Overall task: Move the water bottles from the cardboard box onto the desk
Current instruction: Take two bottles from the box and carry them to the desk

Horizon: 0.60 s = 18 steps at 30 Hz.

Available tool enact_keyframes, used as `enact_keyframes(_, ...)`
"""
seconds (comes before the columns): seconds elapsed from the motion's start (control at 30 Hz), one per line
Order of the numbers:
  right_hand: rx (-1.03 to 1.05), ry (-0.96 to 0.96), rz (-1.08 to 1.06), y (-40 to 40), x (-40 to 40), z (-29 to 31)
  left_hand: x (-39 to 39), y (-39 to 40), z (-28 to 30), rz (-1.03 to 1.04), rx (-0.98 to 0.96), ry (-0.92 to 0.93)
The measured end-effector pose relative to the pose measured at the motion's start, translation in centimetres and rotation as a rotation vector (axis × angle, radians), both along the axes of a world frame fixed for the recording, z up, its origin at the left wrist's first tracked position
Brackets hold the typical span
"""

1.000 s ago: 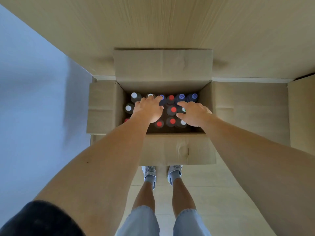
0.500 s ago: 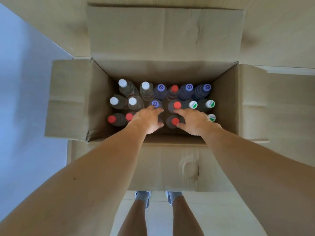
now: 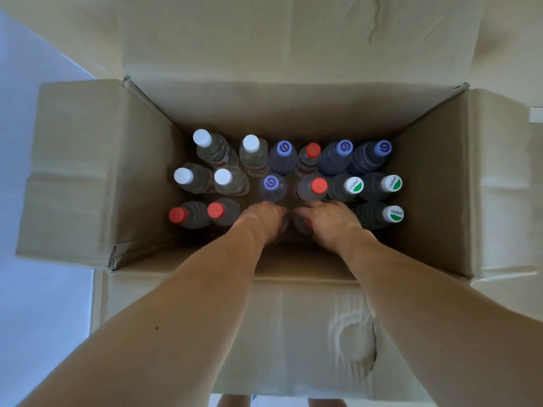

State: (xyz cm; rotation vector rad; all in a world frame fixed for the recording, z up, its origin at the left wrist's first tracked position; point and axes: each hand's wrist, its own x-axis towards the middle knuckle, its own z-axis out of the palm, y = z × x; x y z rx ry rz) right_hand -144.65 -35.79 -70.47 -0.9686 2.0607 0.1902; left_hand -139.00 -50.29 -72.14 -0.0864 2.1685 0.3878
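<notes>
Head view looks straight down into the open cardboard box [image 3: 293, 113], mid-frame, packed with upright water bottles [image 3: 318, 186]. Both hands reach the near row; left hand [image 3: 261, 220] and right hand [image 3: 329, 221] curl over bottle tops, though actual grip I cannot tell.

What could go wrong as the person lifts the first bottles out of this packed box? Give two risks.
1. The bottles stand tightly packed, so lifting the ones under the left hand and right hand may drag or tip neighbours like the red-capped bottle.
2. Both hands reach deep into the cardboard box; a weak grip could drop a bottle.
</notes>
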Motion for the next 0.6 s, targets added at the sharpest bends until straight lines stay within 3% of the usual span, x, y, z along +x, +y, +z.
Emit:
enact_keyframes(0.33,-0.018,0.087,-0.043,-0.2,0.1,-1.6,-0.3,-0.8,-0.8,-0.034,0.017,-0.015)
enact_keyframes(0.6,-0.189,-0.005,-0.167,0.8,-1.4,3.2,-1.2,-2.9,5.5,0.105,0.11,0.141)
